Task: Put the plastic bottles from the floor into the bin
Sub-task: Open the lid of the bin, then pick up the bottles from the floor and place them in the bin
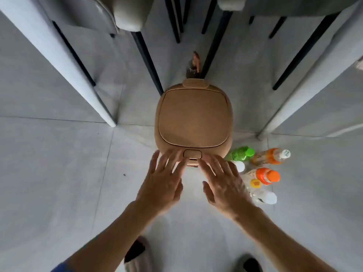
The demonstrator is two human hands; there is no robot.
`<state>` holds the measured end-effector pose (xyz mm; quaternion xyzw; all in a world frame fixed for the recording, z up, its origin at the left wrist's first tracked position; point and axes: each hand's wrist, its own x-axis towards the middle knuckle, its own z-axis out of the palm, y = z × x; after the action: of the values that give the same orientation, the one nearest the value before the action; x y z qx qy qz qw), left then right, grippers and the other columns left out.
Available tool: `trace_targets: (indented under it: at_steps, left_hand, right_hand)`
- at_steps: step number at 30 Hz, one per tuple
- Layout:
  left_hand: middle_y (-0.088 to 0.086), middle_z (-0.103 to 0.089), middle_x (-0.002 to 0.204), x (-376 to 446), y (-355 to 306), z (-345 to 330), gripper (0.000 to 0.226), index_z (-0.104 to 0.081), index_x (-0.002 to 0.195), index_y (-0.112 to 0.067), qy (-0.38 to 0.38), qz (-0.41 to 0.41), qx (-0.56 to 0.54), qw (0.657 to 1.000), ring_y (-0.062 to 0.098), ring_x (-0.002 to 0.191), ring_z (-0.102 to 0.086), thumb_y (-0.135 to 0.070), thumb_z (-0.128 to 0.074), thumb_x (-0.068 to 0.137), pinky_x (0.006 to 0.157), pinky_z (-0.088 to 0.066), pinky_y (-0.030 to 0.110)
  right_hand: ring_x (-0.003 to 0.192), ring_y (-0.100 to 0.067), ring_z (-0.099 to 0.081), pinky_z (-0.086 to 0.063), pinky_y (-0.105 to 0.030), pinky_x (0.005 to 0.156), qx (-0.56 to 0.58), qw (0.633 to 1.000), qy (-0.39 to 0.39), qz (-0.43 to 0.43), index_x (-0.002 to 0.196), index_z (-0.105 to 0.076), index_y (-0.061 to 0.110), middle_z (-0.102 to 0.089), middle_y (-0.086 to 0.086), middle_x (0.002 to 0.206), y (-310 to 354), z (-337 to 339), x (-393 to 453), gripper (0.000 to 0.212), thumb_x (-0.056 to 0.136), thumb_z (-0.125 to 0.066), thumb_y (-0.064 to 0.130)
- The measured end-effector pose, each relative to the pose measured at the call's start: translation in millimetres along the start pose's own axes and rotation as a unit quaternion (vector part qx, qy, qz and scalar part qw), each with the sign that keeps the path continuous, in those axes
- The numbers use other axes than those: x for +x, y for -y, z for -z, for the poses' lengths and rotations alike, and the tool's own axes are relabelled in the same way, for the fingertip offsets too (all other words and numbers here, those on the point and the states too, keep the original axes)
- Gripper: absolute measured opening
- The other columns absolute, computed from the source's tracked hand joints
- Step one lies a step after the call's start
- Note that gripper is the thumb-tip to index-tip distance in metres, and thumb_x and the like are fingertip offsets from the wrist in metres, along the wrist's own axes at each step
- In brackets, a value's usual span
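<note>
A tan bin with its lid down stands on the grey floor in the middle of the view. Right of its front stand several plastic bottles: a green one, an orange-labelled one with a white cap, one with an orange cap, a clear one with a white cap and one with a yellow cap. My left hand and my right hand hover open, fingers spread, at the bin's front edge on either side of its push button. Neither hand holds anything.
Chair and table legs stand close behind and beside the bin. A small brown figurine stands behind the bin. Grey panels flank both sides. My feet in slippers are at the bottom.
</note>
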<state>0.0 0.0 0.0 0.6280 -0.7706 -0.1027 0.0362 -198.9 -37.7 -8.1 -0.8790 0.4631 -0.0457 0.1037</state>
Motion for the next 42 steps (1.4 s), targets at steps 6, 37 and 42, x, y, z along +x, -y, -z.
trace_targets:
  at_steps: [6,37,42]
  left_hand:
    - [0.017,-0.053,0.134,29,39,-62,0.052,-0.046,0.134,-0.012,-0.139,-0.14,0.061,0.978,0.034,0.12,-0.049,-0.02,-0.058,0.084,0.11,-0.037,0.055]
    - [0.013,-0.047,0.14,126,-121,-116,0.062,-0.03,0.145,-0.018,0.027,-0.282,0.221,0.933,0.035,0.12,-0.046,-0.028,-0.055,0.09,0.101,-0.032,0.045]
    - [0.013,-0.065,0.117,135,-122,-139,0.048,-0.04,0.138,-0.015,0.057,-0.253,0.225,0.939,0.035,0.104,-0.062,-0.019,-0.057,0.093,0.089,-0.044,0.044]
  right_hand:
    - [0.114,-0.032,-0.061,-0.047,-0.051,0.097,-0.072,0.972,-0.169,0.144,0.128,-0.062,0.012,-0.064,-0.01,0.131,-35,-53,26,0.045,0.085,-0.061,0.022]
    - [0.11,-0.029,-0.063,-0.05,-0.04,0.092,-0.002,0.997,-0.057,-0.056,0.126,-0.059,0.025,-0.06,0.0,0.131,-182,-44,-10,0.046,0.081,-0.062,0.021]
    - [0.111,-0.026,-0.064,-0.055,-0.043,0.09,-0.01,0.997,0.065,-0.048,0.131,-0.053,0.031,-0.06,0.002,0.13,-194,-56,-4,0.044,0.088,-0.062,0.029]
